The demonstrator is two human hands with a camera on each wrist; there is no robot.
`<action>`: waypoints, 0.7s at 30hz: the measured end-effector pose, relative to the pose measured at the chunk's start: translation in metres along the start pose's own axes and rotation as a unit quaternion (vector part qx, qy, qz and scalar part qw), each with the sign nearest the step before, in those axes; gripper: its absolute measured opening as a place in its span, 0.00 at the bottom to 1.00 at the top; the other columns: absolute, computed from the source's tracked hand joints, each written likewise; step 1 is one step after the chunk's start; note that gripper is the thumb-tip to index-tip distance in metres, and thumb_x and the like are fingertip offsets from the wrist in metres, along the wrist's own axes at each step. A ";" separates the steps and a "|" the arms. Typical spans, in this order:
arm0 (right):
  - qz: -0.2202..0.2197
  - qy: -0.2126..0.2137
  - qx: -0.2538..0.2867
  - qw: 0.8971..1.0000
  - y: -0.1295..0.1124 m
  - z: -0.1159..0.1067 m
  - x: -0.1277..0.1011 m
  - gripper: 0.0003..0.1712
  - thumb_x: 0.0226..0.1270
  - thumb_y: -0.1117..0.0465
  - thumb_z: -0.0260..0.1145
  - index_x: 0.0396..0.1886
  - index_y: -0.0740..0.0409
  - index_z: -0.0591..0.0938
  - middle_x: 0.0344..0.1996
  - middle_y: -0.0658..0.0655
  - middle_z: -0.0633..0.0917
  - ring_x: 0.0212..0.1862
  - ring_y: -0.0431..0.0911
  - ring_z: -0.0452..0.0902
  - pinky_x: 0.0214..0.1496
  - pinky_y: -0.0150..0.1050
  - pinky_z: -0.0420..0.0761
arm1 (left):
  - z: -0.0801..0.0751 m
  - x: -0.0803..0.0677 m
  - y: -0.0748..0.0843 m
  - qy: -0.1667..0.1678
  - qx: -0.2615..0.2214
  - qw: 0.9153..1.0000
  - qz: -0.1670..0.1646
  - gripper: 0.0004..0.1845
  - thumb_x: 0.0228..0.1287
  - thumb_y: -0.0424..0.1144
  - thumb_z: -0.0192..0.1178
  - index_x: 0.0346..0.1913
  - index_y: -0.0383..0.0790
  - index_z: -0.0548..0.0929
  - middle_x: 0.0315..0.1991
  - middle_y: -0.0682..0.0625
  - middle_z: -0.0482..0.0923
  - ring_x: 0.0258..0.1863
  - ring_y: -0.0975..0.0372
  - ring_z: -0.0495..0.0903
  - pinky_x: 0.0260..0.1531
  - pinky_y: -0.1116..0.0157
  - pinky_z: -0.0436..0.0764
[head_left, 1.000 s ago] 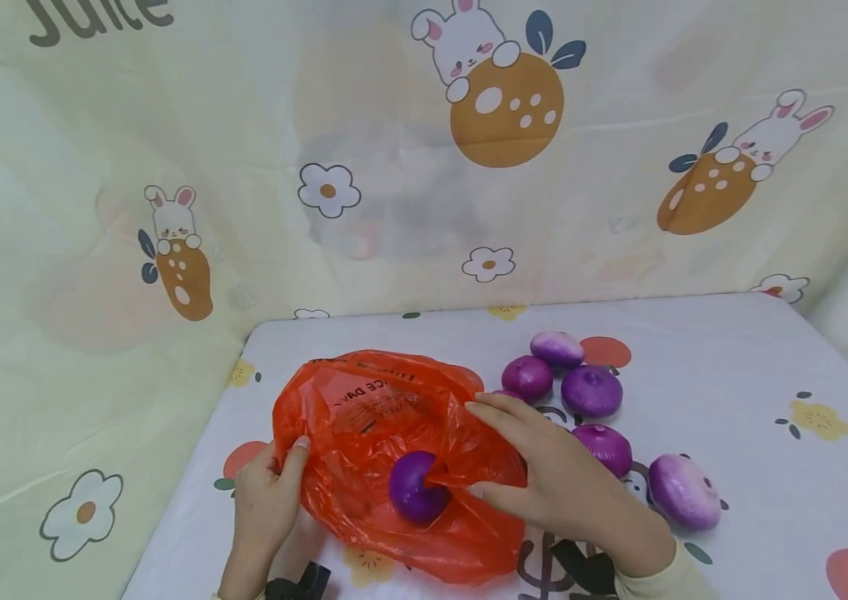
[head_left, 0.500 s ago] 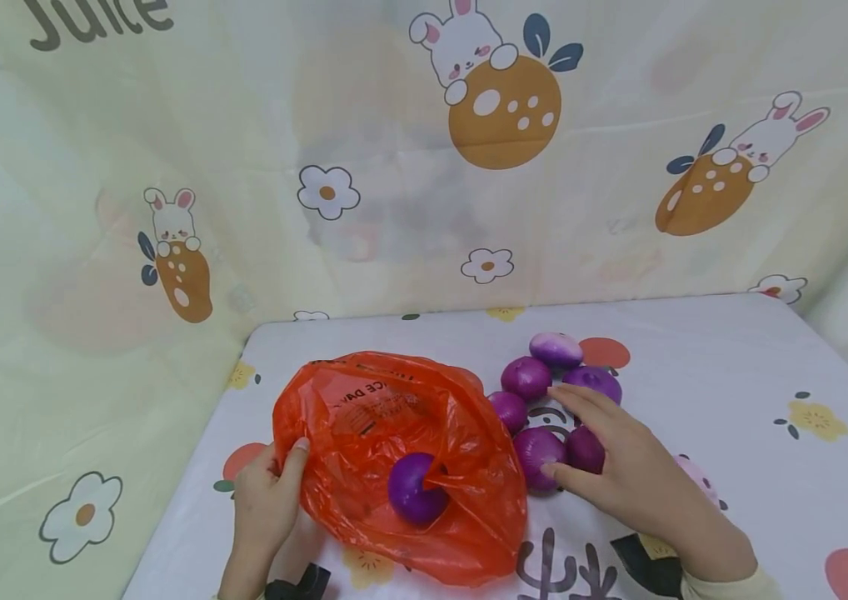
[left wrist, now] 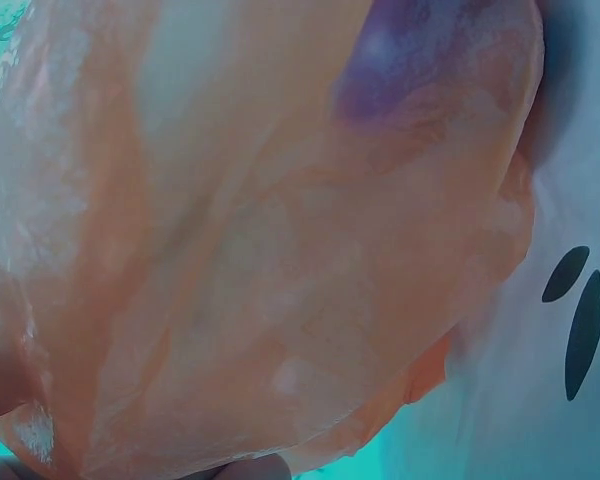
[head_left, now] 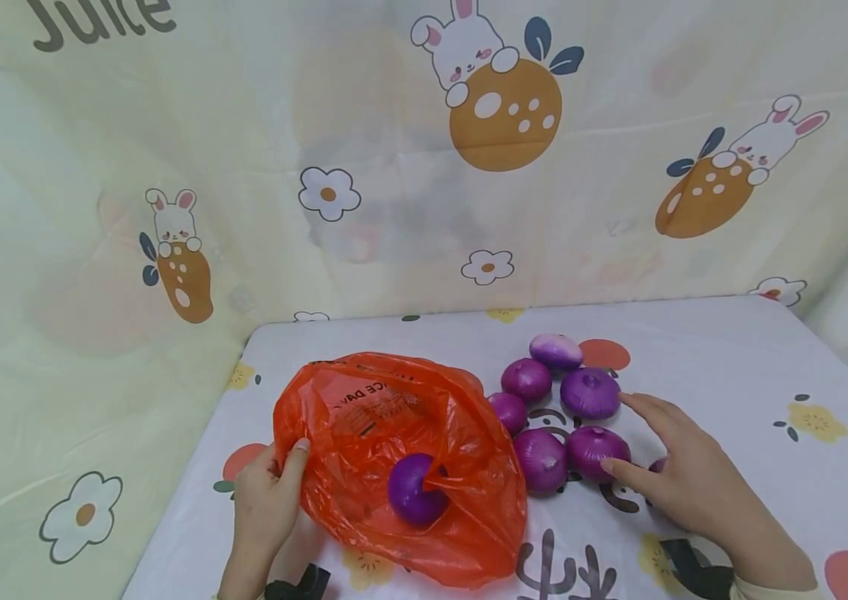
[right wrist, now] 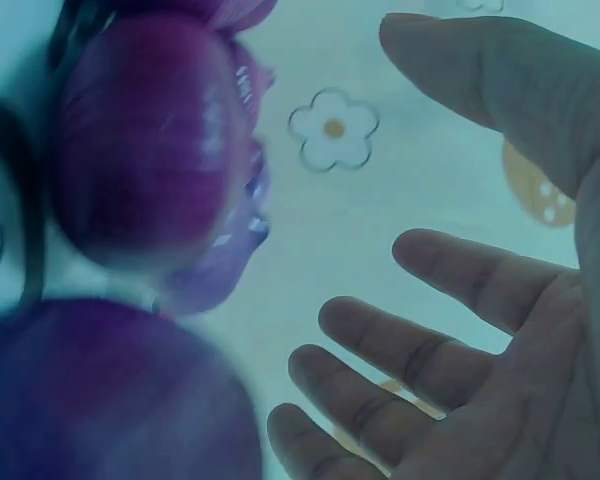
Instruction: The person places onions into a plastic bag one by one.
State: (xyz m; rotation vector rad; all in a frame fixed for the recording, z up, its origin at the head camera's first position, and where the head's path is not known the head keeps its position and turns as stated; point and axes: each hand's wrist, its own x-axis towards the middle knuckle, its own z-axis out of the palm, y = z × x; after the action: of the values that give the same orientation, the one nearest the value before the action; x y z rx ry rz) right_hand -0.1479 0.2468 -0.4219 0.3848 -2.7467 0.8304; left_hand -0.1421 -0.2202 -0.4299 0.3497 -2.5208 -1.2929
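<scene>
An orange-red plastic bag (head_left: 364,533) with dark print lies with its mouth spread wide, and one purple onion (head_left: 412,490) shows inside it. My left hand (head_left: 266,496) pinches the bag's left rim between thumb and fingers. In the left wrist view the bag (left wrist: 280,260) fills most of the picture, the onion a purple blur through the film. My right hand (head_left: 701,483) is over the table right of the loose onions, fingers spread. It mostly covers one onion (head_left: 658,465). In the right wrist view its fingers (right wrist: 410,365) hold nothing, apart from the nearest onion (right wrist: 145,140).
Several loose purple onions stand right of the bag, among them a front one (head_left: 541,461), a middle one (head_left: 591,393) and a paler one (head_left: 556,352) at the back. A patterned cloth covers the table (head_left: 754,358); a printed curtain (head_left: 394,108) hangs behind.
My right hand has left the bag's right side and moved right, past the onions, uncovering several of them. My left hand and the bag have stayed nearly still.
</scene>
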 end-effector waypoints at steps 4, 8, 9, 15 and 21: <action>0.035 -0.022 -0.012 0.999 0.015 0.000 -0.004 0.51 0.56 0.45 0.82 0.73 0.63 0.71 0.68 0.74 0.72 0.67 0.72 0.68 0.59 0.75 0.70 | 0.000 0.000 0.000 0.000 -0.001 1.000 -0.001 0.17 0.78 0.47 0.58 0.50 0.34 0.87 0.29 0.46 0.86 0.25 0.57 0.79 0.27 0.71 0.82; 0.074 -0.061 -0.025 0.995 0.026 -0.002 -0.007 0.54 0.58 0.41 0.79 0.75 0.64 0.68 0.70 0.76 0.69 0.68 0.74 0.65 0.62 0.77 0.67 | 0.000 0.000 0.000 -0.001 -0.002 1.000 0.000 0.17 0.78 0.47 0.58 0.50 0.34 0.87 0.29 0.46 0.86 0.25 0.57 0.79 0.27 0.71 0.82; 0.078 -0.064 -0.026 0.995 0.028 -0.002 -0.009 0.54 0.58 0.41 0.79 0.75 0.65 0.68 0.69 0.77 0.69 0.68 0.75 0.64 0.62 0.77 0.67 | -0.001 0.000 0.000 -0.001 -0.002 1.000 0.001 0.18 0.78 0.47 0.58 0.50 0.34 0.87 0.29 0.46 0.86 0.25 0.57 0.80 0.27 0.71 0.82; 0.087 -0.073 -0.032 0.993 0.039 -0.003 -0.015 0.54 0.57 0.41 0.80 0.73 0.68 0.69 0.67 0.81 0.69 0.67 0.77 0.65 0.61 0.78 0.67 | -0.001 0.000 -0.001 0.003 -0.001 1.000 0.010 0.18 0.79 0.47 0.58 0.51 0.34 0.87 0.29 0.46 0.87 0.25 0.58 0.80 0.27 0.71 0.82; 0.102 -0.095 -0.042 0.989 0.044 -0.004 -0.018 0.54 0.58 0.40 0.78 0.73 0.68 0.68 0.67 0.81 0.69 0.66 0.78 0.65 0.60 0.78 0.68 | -0.001 0.000 -0.002 0.003 0.002 1.000 0.014 0.16 0.78 0.46 0.58 0.50 0.34 0.87 0.27 0.47 0.85 0.24 0.59 0.79 0.25 0.70 0.82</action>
State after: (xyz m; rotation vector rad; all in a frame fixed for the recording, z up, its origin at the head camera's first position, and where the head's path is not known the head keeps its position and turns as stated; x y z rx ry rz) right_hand -0.1447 0.2877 -0.4463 0.1752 -3.0256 0.7567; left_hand -0.1416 -0.2222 -0.4310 0.3164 -2.5145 -1.2760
